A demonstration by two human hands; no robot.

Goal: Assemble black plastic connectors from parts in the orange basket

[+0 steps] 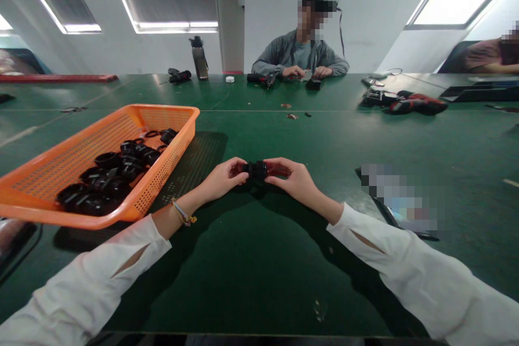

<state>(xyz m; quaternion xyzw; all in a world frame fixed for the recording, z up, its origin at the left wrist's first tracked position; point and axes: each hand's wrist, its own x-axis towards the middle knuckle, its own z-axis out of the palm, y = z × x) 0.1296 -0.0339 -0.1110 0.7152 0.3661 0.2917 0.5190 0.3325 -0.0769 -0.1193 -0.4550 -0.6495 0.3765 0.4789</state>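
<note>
A short black ribbed cylindrical fitting [256, 171] is held level just above the green table [251, 270], in front of me. My left hand [225, 177] grips its left end between thumb and fingers. On the right end, my right hand [292, 177] has its thumb and fingers closed in the same way. The fitting's ends are partly hidden by my fingertips. To the left stands an orange perforated basket [162, 178], with several black round fittings [107, 184] and rings heaped inside it.
A phone or tablet [399, 205] lies right of my right forearm. Across the table sits a person [300, 51] handling small parts. A bottle [198, 58], a black tool [259, 79] and a black-and-red item [417, 103] are along the far side. Another person [486, 57] sits at far right.
</note>
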